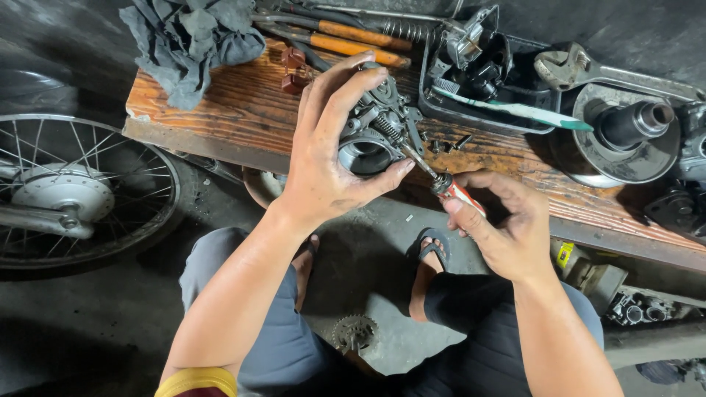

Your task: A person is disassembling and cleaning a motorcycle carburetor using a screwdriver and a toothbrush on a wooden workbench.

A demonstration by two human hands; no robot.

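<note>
My left hand (331, 158) grips a grey metal carburettor (379, 129) and holds it just above a worn wooden bench (243, 117), its round bore facing me. My right hand (496, 224) holds a red-handled screwdriver (452, 190) by the handle. The screwdriver's thin shaft points up and left, and its tip touches the right side of the carburettor. Several small dark screws (448, 143) lie on the bench just right of the carburettor.
A grey rag (191, 37) lies at the bench's left end. Orange-handled tools (353, 38), a black tray (471, 110) with parts and a toothbrush (515, 109), a wrench (588, 70) and a round clutch drum (625, 136) sit further right. A spoked wheel (70, 191) stands left; a sprocket (353, 331) lies on the floor.
</note>
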